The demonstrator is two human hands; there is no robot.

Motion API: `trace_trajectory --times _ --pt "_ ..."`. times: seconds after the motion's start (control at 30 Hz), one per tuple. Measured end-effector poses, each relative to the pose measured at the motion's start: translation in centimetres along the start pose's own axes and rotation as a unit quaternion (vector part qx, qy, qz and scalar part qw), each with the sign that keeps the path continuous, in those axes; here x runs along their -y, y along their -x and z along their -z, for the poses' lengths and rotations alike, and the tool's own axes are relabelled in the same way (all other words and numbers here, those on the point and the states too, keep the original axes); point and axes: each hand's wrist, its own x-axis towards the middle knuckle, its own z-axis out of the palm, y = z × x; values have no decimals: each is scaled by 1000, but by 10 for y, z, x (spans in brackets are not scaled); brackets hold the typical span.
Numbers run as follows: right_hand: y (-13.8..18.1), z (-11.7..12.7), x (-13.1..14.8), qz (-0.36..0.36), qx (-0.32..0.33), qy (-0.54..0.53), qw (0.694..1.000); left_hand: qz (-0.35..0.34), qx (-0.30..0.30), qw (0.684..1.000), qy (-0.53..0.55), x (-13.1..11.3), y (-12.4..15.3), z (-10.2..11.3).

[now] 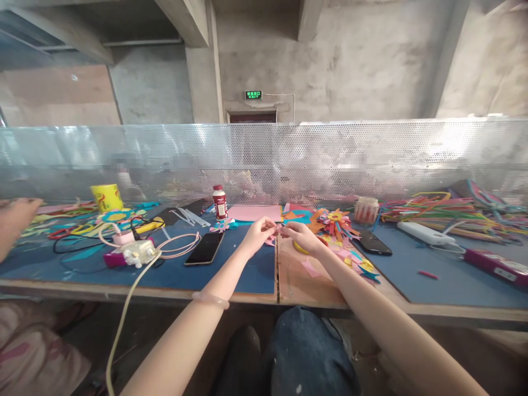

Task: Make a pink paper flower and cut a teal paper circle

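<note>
Two hands joined over a table point(124, 289) in a concrete room.
The left hand point(258, 234) and right hand point(303, 237) are shown with fingertips pinched on a pink scrap point(278, 229), held just above the seam between blue mat point(231, 269) and bare wood point(297, 281). A paper flower point(335, 220), a phone point(205, 248) and a bottle point(220, 202) are set nearby; a perforated screen point(289, 159) is fixed behind, an exit sign point(253, 94) above it.

A black smartphone point(205, 247) lies near the front edge of the blue-topped desk point(247, 272), a red-capped bottle point(220, 202) stands near its back edge, and a yellow cup point(106, 197) stands far left.
</note>
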Motion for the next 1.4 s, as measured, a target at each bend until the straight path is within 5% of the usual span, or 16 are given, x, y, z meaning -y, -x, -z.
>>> trace_trajectory --times 0.67,1.4 --pt "0 -1 0 59 39 41 997 -15 -45 999 -25 -5 0 1" --pt "0 -6 0 70 -141 100 983 93 -28 983 156 3 -2 -1"
